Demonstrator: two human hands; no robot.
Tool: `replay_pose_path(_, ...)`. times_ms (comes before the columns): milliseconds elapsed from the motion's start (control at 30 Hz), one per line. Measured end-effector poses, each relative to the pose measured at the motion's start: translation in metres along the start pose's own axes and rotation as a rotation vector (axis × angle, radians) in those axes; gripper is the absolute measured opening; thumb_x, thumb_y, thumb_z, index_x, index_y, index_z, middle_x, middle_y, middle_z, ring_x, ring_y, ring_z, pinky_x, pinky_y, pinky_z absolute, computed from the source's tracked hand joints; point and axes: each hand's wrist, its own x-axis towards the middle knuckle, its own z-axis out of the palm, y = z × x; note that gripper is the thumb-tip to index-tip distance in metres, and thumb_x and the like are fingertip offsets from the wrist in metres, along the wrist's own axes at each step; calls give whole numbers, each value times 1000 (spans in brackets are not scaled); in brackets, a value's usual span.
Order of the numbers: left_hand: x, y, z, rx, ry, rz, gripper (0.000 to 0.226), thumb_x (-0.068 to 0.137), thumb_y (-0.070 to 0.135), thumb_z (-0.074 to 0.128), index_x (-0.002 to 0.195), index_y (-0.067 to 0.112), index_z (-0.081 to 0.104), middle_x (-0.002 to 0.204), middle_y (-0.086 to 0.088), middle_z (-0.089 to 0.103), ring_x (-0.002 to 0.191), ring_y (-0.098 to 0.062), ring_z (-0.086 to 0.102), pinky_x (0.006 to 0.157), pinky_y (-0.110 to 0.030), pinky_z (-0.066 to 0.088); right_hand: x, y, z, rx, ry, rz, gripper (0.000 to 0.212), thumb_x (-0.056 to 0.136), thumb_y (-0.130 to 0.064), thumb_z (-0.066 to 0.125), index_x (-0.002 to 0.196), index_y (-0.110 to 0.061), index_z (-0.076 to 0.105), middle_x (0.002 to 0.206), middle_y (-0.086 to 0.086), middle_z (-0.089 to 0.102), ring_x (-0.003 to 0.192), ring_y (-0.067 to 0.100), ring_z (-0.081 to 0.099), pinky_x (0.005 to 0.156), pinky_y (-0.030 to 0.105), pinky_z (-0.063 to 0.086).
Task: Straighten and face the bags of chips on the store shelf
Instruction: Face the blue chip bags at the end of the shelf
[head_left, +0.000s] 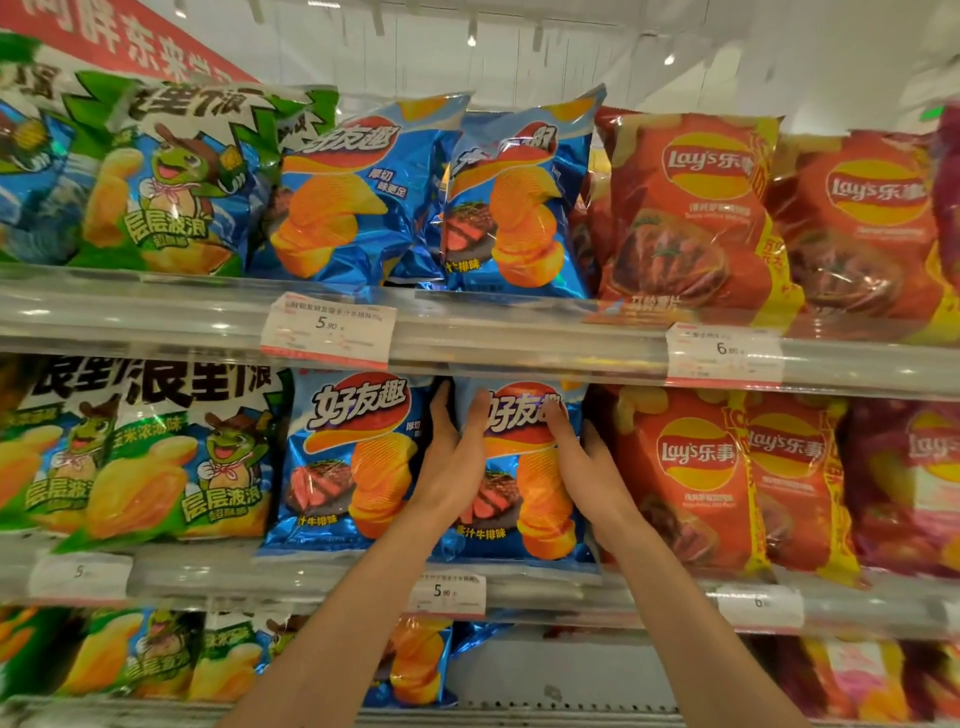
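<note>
At the centre of the frame, on the middle shelf (519, 587), a blue chip bag (524, 499) stands upright between another blue bag (353, 457) and a red Lay's bag (685, 478). The left hand (454, 457) and right hand (584, 457) each hold one side edge, the grip of both curled round the bag.

Blue bag (524, 467) wedged between neighbour bags; shelf rail (519, 358) close above.
</note>
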Motion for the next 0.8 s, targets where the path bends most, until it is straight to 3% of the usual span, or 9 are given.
replay_pose_path(167,9,-6,2,21,44,50,67,99,63,33,159,38,15,155,4,43,137,-21,47,99,-26,37,8,3,8,-60,65,-12,72,87,-75,46,141,-29,45,128,-2,64,111,17,63,100,40,50)
replay_pose_path(300,19,-9,6,25,86,92,60,101,58,33,156,34,27,136,8,55,128,-20,55,87,-17,41,15,-4,10,-132,155,-43,47,92,-67,47,121,-30,48,111,-6,59,103,18,58,96,35,46)
replay_pose_path(433,8,-8,5,94,57,92,62,101,61,30,158,45,9,154,4,44,136,-24,48,101,-31,40,4,1,4,-159,178,-82,63,94,-68,41,138,-23,44,120,-5,62,108,19,60,96,38,48)
replay_pose_path(533,-9,-19,-4,128,2,192,63,97,70,34,150,62,3,159,5,35,142,-20,38,114,-44,35,-19,10,-4,-171,119,-182,66,96,-67,37,153,-38,21,128,-17,55,116,10,57,98,31,44)
replay_pose_path(600,-13,-24,-5,170,-29,219,62,97,68,36,148,66,2,155,9,36,136,-18,44,110,-42,38,-29,17,-4,-238,72,-224,65,94,-70,36,151,-53,9,125,-33,53,113,-1,56,103,32,43)
replay_pose_path(633,-11,-25,-4,197,-41,221,61,98,66,37,148,67,2,154,9,35,131,-20,49,108,-42,41,-30,20,-2,-284,49,-240,65,94,-72,36,150,-57,6,128,-32,54,117,0,56,105,35,43)
replay_pose_path(733,-4,-26,0,228,-55,202,58,98,65,39,145,71,4,139,-24,49,93,-34,69,84,-56,58,-22,26,1,-429,25,-310,71,94,-72,36,152,-53,1,150,-8,44,133,12,48,111,43,41)
replay_pose_path(800,-2,-25,2,234,-46,206,57,99,63,40,142,73,5,137,-23,43,77,-33,70,75,-56,60,-17,21,1,-523,20,-343,74,97,-64,39,156,-43,0,152,1,39,133,18,47,109,35,39)
